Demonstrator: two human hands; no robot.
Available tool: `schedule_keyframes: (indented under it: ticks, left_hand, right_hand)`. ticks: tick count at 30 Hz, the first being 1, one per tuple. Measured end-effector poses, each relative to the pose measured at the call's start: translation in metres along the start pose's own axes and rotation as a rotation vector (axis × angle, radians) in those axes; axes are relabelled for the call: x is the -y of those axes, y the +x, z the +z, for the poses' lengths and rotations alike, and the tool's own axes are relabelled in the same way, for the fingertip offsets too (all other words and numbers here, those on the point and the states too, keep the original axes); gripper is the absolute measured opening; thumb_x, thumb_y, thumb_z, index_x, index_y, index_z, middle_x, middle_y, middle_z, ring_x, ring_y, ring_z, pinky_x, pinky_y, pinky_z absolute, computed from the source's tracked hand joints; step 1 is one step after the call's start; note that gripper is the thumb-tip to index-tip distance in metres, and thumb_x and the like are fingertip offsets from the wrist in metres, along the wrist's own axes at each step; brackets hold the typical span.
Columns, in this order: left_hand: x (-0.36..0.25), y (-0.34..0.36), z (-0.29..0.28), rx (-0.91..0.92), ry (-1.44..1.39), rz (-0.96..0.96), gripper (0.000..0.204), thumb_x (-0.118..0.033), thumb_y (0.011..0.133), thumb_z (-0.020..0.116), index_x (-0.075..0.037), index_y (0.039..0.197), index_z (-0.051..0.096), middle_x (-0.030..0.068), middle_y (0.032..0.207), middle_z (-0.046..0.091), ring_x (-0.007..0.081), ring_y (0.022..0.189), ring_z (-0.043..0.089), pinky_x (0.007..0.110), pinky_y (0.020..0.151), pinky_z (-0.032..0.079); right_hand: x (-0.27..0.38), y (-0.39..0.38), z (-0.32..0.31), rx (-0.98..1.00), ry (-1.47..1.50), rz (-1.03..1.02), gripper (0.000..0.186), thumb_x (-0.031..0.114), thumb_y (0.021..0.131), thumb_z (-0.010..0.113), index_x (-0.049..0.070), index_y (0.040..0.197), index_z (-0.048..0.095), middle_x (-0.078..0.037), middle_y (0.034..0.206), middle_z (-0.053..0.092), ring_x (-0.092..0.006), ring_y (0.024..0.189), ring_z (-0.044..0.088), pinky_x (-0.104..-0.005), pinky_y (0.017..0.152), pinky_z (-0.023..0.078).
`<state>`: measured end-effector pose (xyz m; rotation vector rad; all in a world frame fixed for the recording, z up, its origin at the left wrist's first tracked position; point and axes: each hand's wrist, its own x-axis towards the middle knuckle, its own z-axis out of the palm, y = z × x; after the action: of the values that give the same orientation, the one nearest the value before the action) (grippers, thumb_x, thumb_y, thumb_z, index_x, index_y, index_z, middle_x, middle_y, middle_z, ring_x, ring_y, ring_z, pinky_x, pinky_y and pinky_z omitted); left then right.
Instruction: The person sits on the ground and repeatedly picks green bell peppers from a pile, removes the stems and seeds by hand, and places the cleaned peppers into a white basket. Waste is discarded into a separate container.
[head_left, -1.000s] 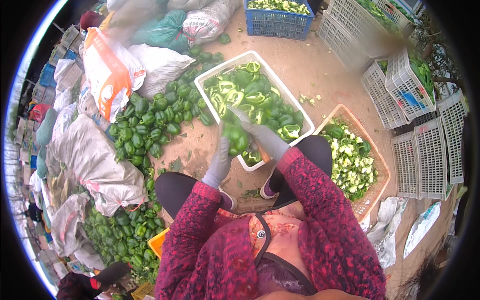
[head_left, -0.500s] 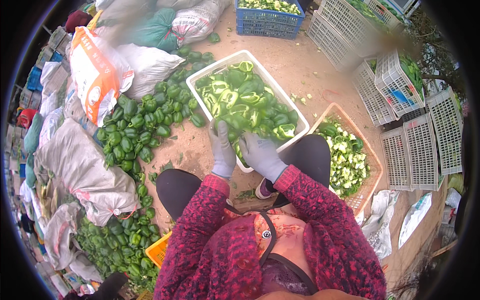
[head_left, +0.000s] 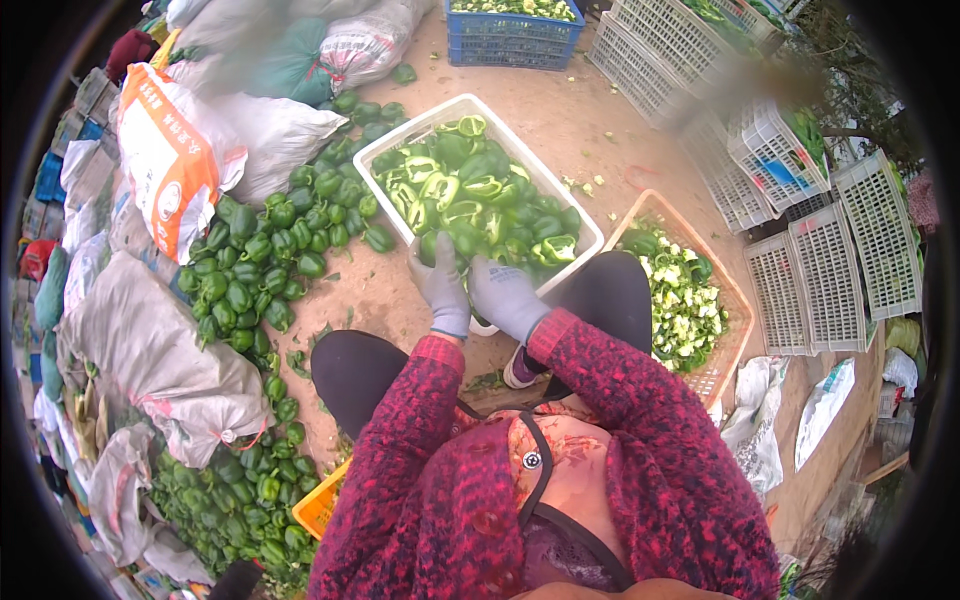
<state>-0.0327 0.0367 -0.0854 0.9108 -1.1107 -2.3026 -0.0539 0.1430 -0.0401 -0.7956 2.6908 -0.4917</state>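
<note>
My left hand point(head_left: 440, 292) and my right hand point(head_left: 506, 297), both in grey gloves, meet at the near rim of a white crate point(head_left: 410, 126). The crate is filled with halved green peppers point(head_left: 470, 190). Between them the two hands close on one green pepper point(head_left: 447, 243), and the gloves hide most of it. My red patterned sleeves come up from the lower edge, with my dark-trousered knees on either side of the hands.
Whole green peppers point(head_left: 255, 255) are heaped on the dirt to my left, beside white sacks point(head_left: 150, 350). At my right stands an orange crate point(head_left: 742, 305) of pepper scraps. A blue crate point(head_left: 510, 48) sits at the back, white crates point(head_left: 840, 260) stand far right, and a yellow crate point(head_left: 320, 505) is by my left hip.
My right hand has drawn back out of the white crate to its near rim. My left hand has risen from beside my knee to meet it.
</note>
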Motion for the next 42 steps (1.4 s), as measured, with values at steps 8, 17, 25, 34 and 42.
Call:
schedule_keyframes:
  ticks: [8,17,25,34,42]
  left_hand:
    - [0.017,0.006,0.008,0.171,-0.329,-0.129,0.078,-0.055,0.094,0.072,0.002,0.141,0.047,0.0141,0.126,0.061,0.0209,0.111,0.061,0.034,0.095,0.051]
    - [-0.024,-0.003,0.025,0.095,-0.183,-0.053,0.071,-0.054,0.098,0.067,-0.001,0.140,0.047,0.0110,0.120,0.062,0.0196,0.103,0.064,0.035,0.086,0.055]
    - [-0.016,0.003,0.029,0.227,0.150,0.200,0.061,-0.042,0.103,0.063,0.003,0.141,0.049,0.0129,0.131,0.058,0.0190,0.116,0.057,0.033,0.100,0.048]
    - [-0.043,0.058,0.043,0.483,-0.560,-0.189,0.056,-0.053,0.104,0.049,-0.009,0.138,0.056,0.0068,0.129,0.064,0.0232,0.115,0.064,0.044,0.093,0.056]
    - [-0.043,0.154,-0.001,0.136,-0.770,-0.087,0.065,-0.067,0.097,0.053,-0.015,0.136,0.059,0.0063,0.127,0.066,0.0287,0.116,0.064,0.057,0.094,0.057]
  right_hand:
    - [-0.023,0.005,0.012,0.040,-0.108,0.025,0.024,0.020,0.097,0.052,0.001,0.109,0.060,-0.025,0.100,0.072,-0.0434,0.092,0.072,-0.0534,0.079,0.055]
    - [-0.033,-0.026,-0.041,0.074,0.018,-0.037,0.026,0.032,0.098,0.058,0.008,0.109,0.061,-0.021,0.099,0.073,-0.0391,0.092,0.072,-0.0500,0.080,0.055]
    - [-0.008,0.000,-0.099,0.018,0.791,0.005,0.085,0.040,0.092,0.076,0.017,0.162,0.035,-0.006,0.116,0.069,-0.0184,0.084,0.067,-0.0320,0.076,0.054]
    - [-0.049,0.093,-0.098,0.122,1.502,0.274,0.031,0.038,0.099,0.065,0.009,0.110,0.065,0.006,0.072,0.054,-0.0062,0.057,0.047,-0.0215,0.052,0.040]
    - [-0.079,0.250,-0.079,-0.296,0.538,0.186,0.046,0.032,0.097,0.068,0.003,0.132,0.062,-0.014,0.102,0.073,-0.0220,0.086,0.071,-0.0338,0.074,0.056]
